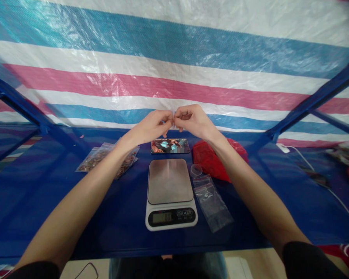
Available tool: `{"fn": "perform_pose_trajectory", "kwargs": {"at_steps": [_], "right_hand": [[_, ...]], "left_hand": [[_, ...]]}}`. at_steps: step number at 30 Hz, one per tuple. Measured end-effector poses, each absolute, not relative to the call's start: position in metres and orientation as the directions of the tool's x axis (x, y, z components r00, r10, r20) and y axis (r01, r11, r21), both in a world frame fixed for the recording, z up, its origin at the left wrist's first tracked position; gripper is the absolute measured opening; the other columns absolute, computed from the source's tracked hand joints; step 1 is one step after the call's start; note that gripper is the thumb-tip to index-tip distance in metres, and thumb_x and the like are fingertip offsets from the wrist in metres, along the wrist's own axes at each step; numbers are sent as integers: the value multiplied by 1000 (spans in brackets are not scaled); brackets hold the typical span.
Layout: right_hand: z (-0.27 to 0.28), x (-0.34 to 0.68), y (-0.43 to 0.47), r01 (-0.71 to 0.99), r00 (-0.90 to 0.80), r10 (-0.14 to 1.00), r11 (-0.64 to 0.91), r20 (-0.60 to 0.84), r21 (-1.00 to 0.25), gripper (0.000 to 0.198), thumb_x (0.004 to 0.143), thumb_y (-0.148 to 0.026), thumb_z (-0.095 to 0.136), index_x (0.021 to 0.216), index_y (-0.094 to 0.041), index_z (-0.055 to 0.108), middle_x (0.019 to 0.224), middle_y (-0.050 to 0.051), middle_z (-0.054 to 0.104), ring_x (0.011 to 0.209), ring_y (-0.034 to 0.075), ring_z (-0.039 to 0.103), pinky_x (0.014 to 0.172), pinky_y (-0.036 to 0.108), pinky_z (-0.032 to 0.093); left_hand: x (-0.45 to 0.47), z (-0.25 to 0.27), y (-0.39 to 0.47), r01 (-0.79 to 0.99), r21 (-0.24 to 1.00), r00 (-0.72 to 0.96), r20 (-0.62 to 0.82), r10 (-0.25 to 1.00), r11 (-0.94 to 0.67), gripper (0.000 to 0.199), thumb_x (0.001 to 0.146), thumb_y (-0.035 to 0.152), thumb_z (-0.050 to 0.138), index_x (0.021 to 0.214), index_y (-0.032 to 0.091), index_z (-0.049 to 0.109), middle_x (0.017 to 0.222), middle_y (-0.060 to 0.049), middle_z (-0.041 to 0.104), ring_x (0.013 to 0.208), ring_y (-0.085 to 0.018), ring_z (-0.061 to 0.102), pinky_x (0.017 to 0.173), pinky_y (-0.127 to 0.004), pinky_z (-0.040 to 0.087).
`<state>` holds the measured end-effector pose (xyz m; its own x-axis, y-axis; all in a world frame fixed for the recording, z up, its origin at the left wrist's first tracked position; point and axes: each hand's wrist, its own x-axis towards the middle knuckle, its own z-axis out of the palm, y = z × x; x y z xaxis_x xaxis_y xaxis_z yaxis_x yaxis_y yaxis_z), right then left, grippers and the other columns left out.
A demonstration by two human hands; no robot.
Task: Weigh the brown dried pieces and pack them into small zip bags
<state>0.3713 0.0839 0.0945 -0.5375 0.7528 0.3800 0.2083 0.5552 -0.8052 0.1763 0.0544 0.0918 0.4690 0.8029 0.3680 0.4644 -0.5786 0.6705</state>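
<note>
Both hands are raised above the blue worktop [75,217], left hand [151,126] and right hand [192,120] meeting fingertip to fingertip, each grip clamped on the top edge of a small clear zip bag [173,116] held edge-on btwn them; contents can't be made out. To do this well, the person should prob. keep thumbs & forefingers pinched right at the strip, pressing evenly along it, w/ the bag upright. Below the grips sit a phone [170,146], then the scale [170,193]; empty bags [212,199] and red pouch [209,157] lie under the right wrist, filled bags [104,159] under the left.

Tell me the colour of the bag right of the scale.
Red bag, beside the scale; seen in the head view.
</note>
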Motion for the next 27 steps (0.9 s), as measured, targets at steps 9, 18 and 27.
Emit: {"fn": "perform_pose_trajectory", "kwargs": {"at_steps": [9, 18, 27], "right_hand": [[94, 367, 80, 308, -532, 746, 612, 401, -729, 17, 88, -17, 52, 72, -21, 55, 67, 0, 62, 58, 12, 54, 57, 28, 39], [93, 366, 77, 538, -320, 770, 628, 552, -563, 28, 81, -20, 70, 64, -23, 47, 62, -1, 51, 62, 15, 40, 62, 34, 28], [103, 374, 77, 140, -333, 827, 518, 453, -844, 26, 77, -31, 82, 74, -22, 57, 78, -1, 59, 79, 16, 54, 70, 31, 43]], "left_hand": [[186, 92, 49, 614, 581, 318, 438, 841, -534, 27, 91, 28, 50, 64, 22, 52, 55, 1, 56, 54, -14, 50, 58, -30, 32], [192, 96, 42, 752, 479, 135, 561, 817, -453, 33, 77, 24, 63, 51, 22, 44, 48, 1, 39, 55, -15, 34, 61, -34, 24], [186, 118, 29, 703, 581, 42, 542, 839, -410, 46, 79, 22, 68, 46, 22, 36, 45, 2, 34, 56, -14, 39, 58, -33, 27]]}}
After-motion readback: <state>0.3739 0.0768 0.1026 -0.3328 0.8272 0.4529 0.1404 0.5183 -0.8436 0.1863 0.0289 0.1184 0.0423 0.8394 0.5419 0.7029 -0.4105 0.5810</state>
